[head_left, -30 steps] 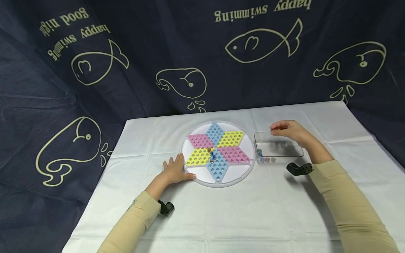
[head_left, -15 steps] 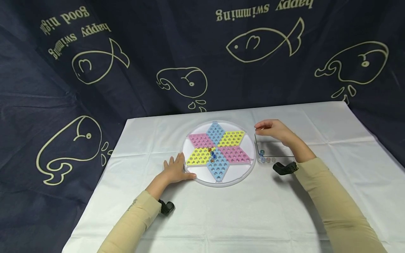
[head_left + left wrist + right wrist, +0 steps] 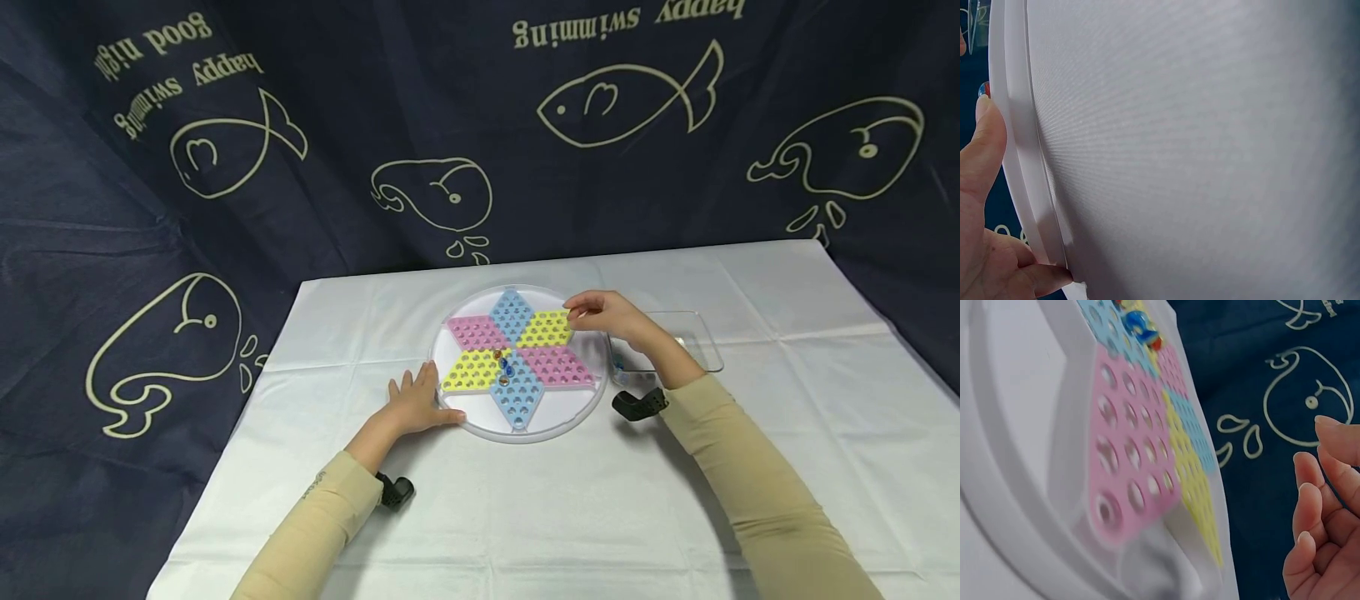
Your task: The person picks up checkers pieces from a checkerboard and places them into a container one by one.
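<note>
Hidden: the right hand (image 3: 609,315) hovers over the board's right edge, fingers curled together, and whether a marble sits between the fingertips cannot be made out; the right wrist view shows curled fingers (image 3: 1313,525) with nothing clearly held.
Cut off: the clear tray (image 3: 697,337) is half covered by the right forearm, and just a few marbles (image 3: 618,364) peek out at its near left corner.
Blur: the left wrist view is mostly the white tablecloth (image 3: 1210,150) and the board's pale rim (image 3: 1019,156), with little else readable.
Board: the round checkers board (image 3: 480,421) is white plastic with a six-pointed star of pink, yellow and blue panels, each dotted with round holes.
Board centre: a small cluster of glassy marbles (image 3: 503,367) sits near the middle of the star.
Left hand: the left hand (image 3: 414,404) lies flat on the cloth, fingers straight, pressing against the board's left rim, gripping nothing.
Right hand position: above the yellow upper-right point of the star, well away from the centre cluster, just left of the tray.
Surface: creased white cloth over the table (image 3: 525,517).
Backdrop: dark blue curtain (image 3: 225,150) printed with pale whales and fish.
</note>
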The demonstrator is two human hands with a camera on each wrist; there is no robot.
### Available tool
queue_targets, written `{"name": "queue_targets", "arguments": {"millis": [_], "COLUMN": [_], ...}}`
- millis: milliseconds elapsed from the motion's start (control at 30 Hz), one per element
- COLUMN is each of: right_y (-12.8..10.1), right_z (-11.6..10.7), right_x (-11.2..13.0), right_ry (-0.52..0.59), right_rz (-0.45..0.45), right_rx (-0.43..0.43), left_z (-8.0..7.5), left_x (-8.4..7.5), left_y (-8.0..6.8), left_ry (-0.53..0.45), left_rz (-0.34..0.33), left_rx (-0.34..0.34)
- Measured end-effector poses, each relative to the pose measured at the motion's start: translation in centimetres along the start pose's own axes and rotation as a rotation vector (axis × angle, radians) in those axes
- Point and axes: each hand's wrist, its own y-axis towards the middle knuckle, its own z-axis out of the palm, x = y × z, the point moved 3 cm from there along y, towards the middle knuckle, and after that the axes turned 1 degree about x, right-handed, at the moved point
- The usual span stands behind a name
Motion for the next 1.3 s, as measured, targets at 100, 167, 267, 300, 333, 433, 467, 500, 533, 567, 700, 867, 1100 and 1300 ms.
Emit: {"name": "queue_targets", "arguments": {"millis": [100,167,267,300,333,433,467,500,533,567,700,867,1100,1300], "right_y": [0.4,0.6,1.0,1.1,1.2,1.5,1.6,1.6,1.6,1.7,1.9,2.1,2.4,2.7], "right_z": [0.8,1.2,1.9,2.1,2.3,3.1,3.3,3.6,3.9,4.1,5.2,6.4,8.0,8.9], "right_x": [0.2,0.4,0.5,0.5,0.5,0.5,0.5,0.5,0.5,0.5,0.4,0.3,0.1,0.4], "right_ry": [0.005,0.007,0.005,0.009,0.011,0.017,0.020,0.021,0.021,0.021,0.008,0.002,-0.070,-0.162], "right_rz": [-0.012,-0.013,-0.021,-0.020,-0.018,-0.022,-0.019,-0.018,-0.019,-0.021,-0.031,-0.047,-0.027,-0.036], "right_rx": [0.008,0.007,0.011,0.015,0.019,0.041,0.047,0.056,0.065,0.074,0.093,0.130,0.211,0.266], "left_z": [0.0,0.1,0.1,0.1,0.1,0.1,0.0,0.0,0.0,0.0,0.0,0.0,0.0,-0.1], "left_x": [0.1,0.1,0.2,0.1,0.1,0.0,-0.1,-0.1,-0.1,-0.1,-0.2,-0.2,-0.2,-0.2], "left_y": [0.1,0.1,0.1,0.1,0.1,0.1,0.1,0.0,0.0,0.0,-0.1,-0.2,0.0,0.0], "left_ry": [-0.029,-0.038,-0.042,-0.041,-0.039,-0.029,-0.022,-0.015,-0.009,-0.004,0.003,-0.004,-0.001,-0.008], "left_rz": [0.005,0.020,0.020,0.019,0.021,0.009,0.008,0.007,0.007,0.006,0.001,0.001,0.001,-0.003], "left_rx": [-0.005,-0.013,-0.009,-0.007,-0.006,0.002,0.003,0.002,0.002,0.001,0.005,0.003,0.001,0.002]}}
